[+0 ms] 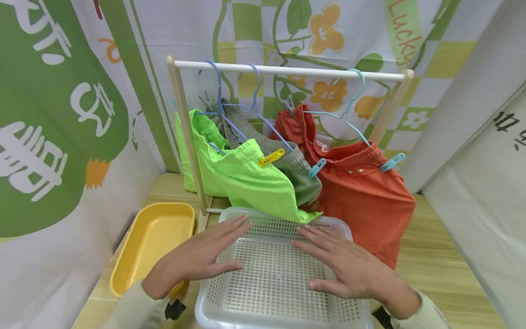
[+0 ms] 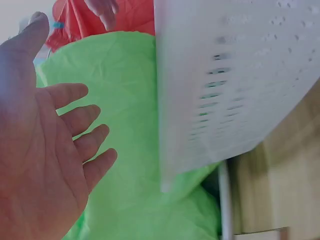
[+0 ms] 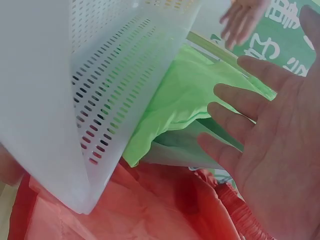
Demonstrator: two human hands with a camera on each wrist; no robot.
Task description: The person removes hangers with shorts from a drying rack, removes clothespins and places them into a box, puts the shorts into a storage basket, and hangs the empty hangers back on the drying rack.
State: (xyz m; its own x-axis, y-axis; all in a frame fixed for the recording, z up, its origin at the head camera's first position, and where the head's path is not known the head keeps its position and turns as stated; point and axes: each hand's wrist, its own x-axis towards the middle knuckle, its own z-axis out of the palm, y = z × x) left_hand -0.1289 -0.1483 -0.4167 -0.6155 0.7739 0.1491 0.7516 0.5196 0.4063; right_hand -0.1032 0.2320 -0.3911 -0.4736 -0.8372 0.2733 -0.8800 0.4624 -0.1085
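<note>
Patterned cloth (image 1: 324, 34) is forming the backdrop beyond the white basket (image 1: 279, 278), and a wood-grain table (image 1: 435, 256) is supporting it; behind the basket a rack (image 1: 296, 70) is standing, carrying a lime-green garment (image 1: 242, 169) whose hem is overlapping the basket's far rim, a grey-green garment (image 1: 306, 189) behind that, and a red garment (image 1: 365, 210) behind the basket towards its right; a yellow tray (image 1: 152, 237) is lying to the basket's left.

Both the left hand (image 1: 205, 251) and the right hand (image 1: 345, 260) are hovering over the basket, spreading relaxed fingers and gripping nothing; whether either is brushing its rim, I cannot tell.

Judging by this, the hanging is looking complete; three garments are already hanging, and no loose one is showing about the basket; perhaps only tidying is remaining.

Counting up, one basket, one tray and one rack are showing; three hangers are serving, two blue and one turquoise; one yellow clip, two turquoise clips and at least two grey ones are gripping waistbands.
</note>
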